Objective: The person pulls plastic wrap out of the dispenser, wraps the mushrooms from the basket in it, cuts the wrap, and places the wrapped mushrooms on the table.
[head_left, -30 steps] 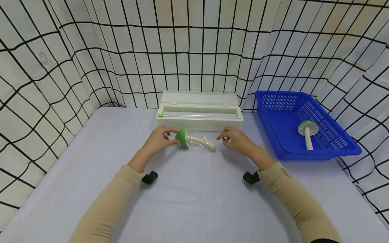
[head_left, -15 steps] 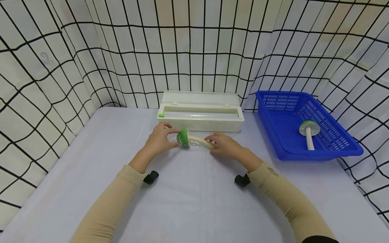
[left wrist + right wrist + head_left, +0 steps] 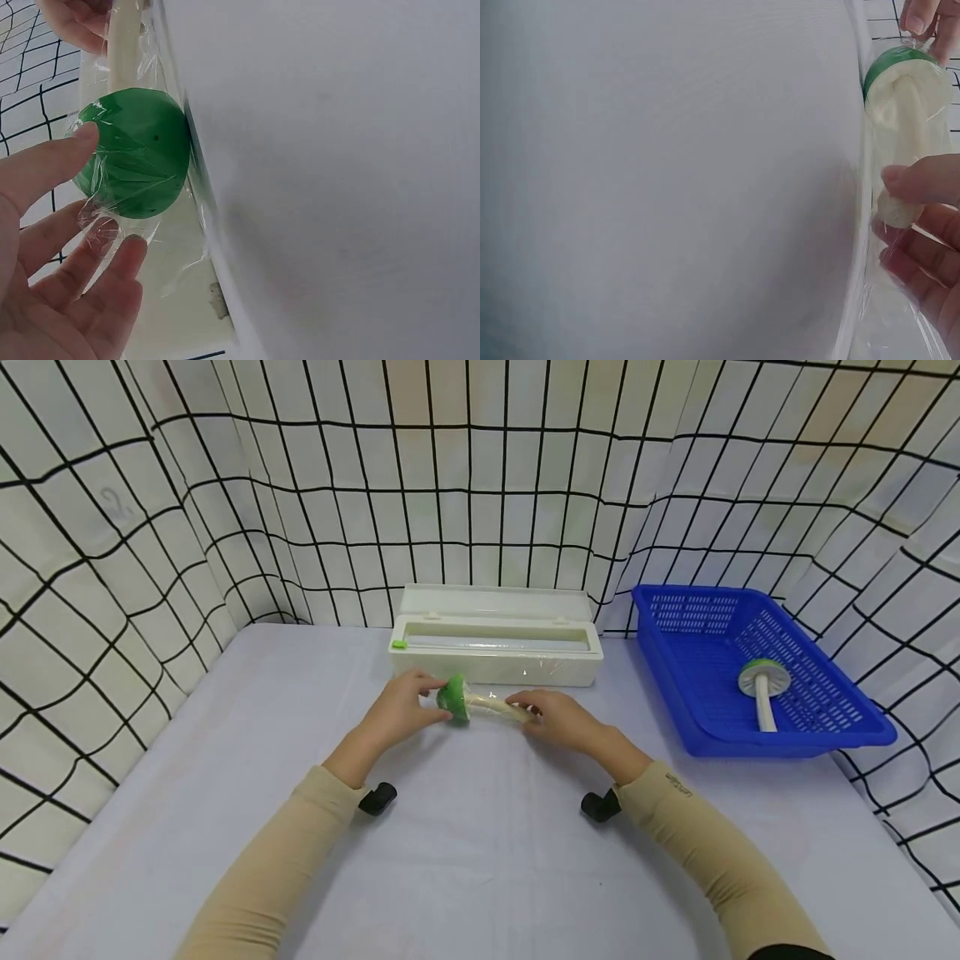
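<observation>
A toy mushroom (image 3: pixel 453 697) with a green cap and pale stem lies sideways in clear cling film, in front of a white cling film dispenser (image 3: pixel 495 667). My left hand (image 3: pixel 401 706) is at the cap end. In the left wrist view its thumb (image 3: pixel 86 139) presses the wrapped cap (image 3: pixel 142 154), while the fingers touch the crinkled film below. My right hand (image 3: pixel 558 718) holds the stem's end. From the right wrist, the thumb (image 3: pixel 907 180) lies over the stem (image 3: pixel 911 124) and the fingers are beneath it; film trails past them.
At the right stands a blue basket (image 3: pixel 686 714) holding another green-capped toy mushroom (image 3: pixel 763 681). The dispenser's lid is raised, and a film roll shows inside. Black wire mesh (image 3: pixel 480 491) backed with white sheets surrounds the table (image 3: pixel 480 860).
My right hand has moved left from beside the film and now holds the stem's end. My left hand has shifted slightly right, with its thumb closer to the cap.
</observation>
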`<state>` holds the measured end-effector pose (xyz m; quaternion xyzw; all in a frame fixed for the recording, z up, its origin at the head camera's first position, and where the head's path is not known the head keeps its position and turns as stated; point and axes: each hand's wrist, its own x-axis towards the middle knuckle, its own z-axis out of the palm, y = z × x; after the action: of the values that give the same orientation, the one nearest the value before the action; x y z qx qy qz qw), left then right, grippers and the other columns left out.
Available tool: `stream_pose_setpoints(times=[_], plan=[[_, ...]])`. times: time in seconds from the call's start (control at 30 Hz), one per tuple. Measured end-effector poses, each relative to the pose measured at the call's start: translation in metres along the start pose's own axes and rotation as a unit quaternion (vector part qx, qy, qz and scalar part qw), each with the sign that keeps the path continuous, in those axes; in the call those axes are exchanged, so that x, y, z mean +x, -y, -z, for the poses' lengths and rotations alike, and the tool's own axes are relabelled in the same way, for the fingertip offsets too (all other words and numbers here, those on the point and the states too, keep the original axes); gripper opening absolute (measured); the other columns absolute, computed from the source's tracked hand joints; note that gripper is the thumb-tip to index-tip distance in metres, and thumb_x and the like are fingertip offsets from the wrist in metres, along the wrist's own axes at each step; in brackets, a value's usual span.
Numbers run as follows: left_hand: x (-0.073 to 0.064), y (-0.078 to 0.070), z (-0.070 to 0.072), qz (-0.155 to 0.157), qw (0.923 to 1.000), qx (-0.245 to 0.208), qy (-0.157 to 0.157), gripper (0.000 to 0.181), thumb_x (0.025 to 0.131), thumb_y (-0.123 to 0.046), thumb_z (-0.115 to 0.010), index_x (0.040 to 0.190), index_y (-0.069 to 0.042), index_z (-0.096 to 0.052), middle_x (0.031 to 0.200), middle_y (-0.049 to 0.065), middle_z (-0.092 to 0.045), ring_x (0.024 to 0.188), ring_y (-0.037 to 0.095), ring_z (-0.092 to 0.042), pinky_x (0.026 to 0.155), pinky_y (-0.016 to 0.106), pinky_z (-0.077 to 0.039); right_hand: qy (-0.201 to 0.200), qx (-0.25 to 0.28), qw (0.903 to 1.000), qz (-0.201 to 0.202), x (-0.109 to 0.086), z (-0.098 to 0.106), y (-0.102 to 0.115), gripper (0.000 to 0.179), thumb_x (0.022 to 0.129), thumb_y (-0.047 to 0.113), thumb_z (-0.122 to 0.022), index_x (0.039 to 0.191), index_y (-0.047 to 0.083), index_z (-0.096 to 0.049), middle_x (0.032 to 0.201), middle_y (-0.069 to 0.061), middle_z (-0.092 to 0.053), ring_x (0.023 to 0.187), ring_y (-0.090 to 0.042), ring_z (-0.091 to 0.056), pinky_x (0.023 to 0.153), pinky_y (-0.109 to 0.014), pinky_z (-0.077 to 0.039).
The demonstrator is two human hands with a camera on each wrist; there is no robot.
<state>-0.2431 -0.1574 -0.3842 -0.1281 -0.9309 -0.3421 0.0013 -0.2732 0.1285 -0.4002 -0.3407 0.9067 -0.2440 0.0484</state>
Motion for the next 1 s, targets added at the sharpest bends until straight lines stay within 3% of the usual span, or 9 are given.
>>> stream_pose_setpoints(times=[0.17,0.33,0.47,0.73,1.0], plan=[[0.000,0.003,-0.002,-0.012,0.9989,-0.045,-0.003,0.059,0.087,-0.011,-0.083,0.140,0.001,-0.059,0.133,0.020,-0.061,0.119,0.037,-0.061,0.099,0.049,-0.051,-0.023,0.051,0.9981,0.025,-0.006,0.002,-0.005,0.039,0.095,-0.002,-0.067,0.134,0.002,-0.065,0.122,-0.013,-0.069,0.103,-0.024,-0.064,0.091,-0.039,-0.055],[-0.003,-0.002,-0.001,-0.020,0.9959,-0.088,-0.005,0.061,0.084,-0.005,-0.085,0.137,0.000,-0.056,0.132,0.019,-0.060,0.117,0.037,-0.062,0.101,0.047,-0.051,-0.032,0.128,0.9911,0.019,-0.010,0.005,-0.009,0.037,0.099,0.000,-0.062,0.136,0.000,-0.063,0.133,-0.016,-0.065,0.114,-0.028,-0.063,0.098,-0.041,-0.053],[-0.004,-0.006,0.000,-0.035,0.9947,-0.095,-0.013,0.060,0.081,-0.001,-0.086,0.132,-0.001,-0.055,0.132,0.018,-0.058,0.116,0.037,-0.063,0.101,0.048,-0.050,-0.041,0.165,0.9853,0.015,-0.014,0.010,-0.010,0.035,0.102,0.003,-0.059,0.137,0.001,-0.063,0.137,-0.017,-0.062,0.116,-0.029,-0.062,0.100,-0.043,-0.052],[-0.004,-0.011,-0.001,-0.055,0.9941,-0.089,-0.028,0.068,0.078,0.000,-0.087,0.134,-0.007,-0.048,0.145,0.017,-0.053,0.119,0.036,-0.062,0.098,0.052,-0.051,-0.049,0.182,0.9819,0.024,-0.016,0.017,-0.007,0.035,0.106,0.010,-0.056,0.140,0.003,-0.061,0.137,-0.015,-0.062,0.110,-0.024,-0.060,0.093,-0.042,-0.053],[-0.001,-0.007,-0.002,-0.078,0.9926,-0.077,-0.052,0.069,0.081,-0.001,-0.086,0.140,-0.006,-0.050,0.136,0.018,-0.059,0.109,0.036,-0.065,0.095,0.047,-0.054,-0.090,0.190,0.9763,0.051,-0.017,0.020,-0.005,0.029,0.106,0.012,-0.059,0.133,0.005,-0.067,0.134,-0.012,-0.065,0.109,-0.026,-0.065,0.090,-0.043,-0.055]])
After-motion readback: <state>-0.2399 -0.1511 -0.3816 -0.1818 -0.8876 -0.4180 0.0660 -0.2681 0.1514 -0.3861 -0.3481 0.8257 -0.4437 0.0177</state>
